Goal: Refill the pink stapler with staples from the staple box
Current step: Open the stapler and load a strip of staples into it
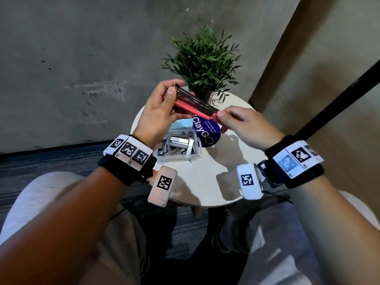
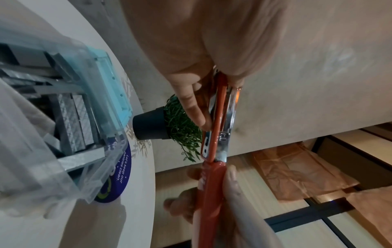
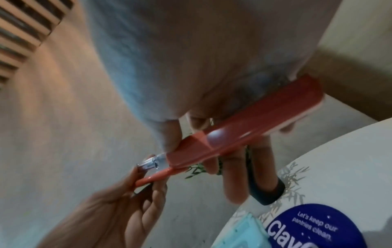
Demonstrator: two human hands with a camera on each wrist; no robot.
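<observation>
I hold the pink stapler (image 1: 193, 106) up over the small round table (image 1: 207, 182), swung open. My left hand (image 1: 164, 112) grips the end with the metal staple channel (image 1: 191, 97), thumb on top. My right hand (image 1: 242, 124) pinches the pink top arm (image 1: 218, 118) at the other end. In the left wrist view the stapler (image 2: 212, 167) runs down between both hands. The right wrist view shows the pink arm (image 3: 244, 130) under my palm and the metal hinge part (image 3: 151, 164). The clear staple box (image 1: 178, 147) sits open below, with several staple strips inside.
A potted plant (image 1: 203, 60) stands at the table's far side. A blue round sticker (image 1: 207, 130) lies next to the box, and the box's light blue lid (image 2: 112, 87) rests behind it. My knees are under the table's near edge. A wall is close behind.
</observation>
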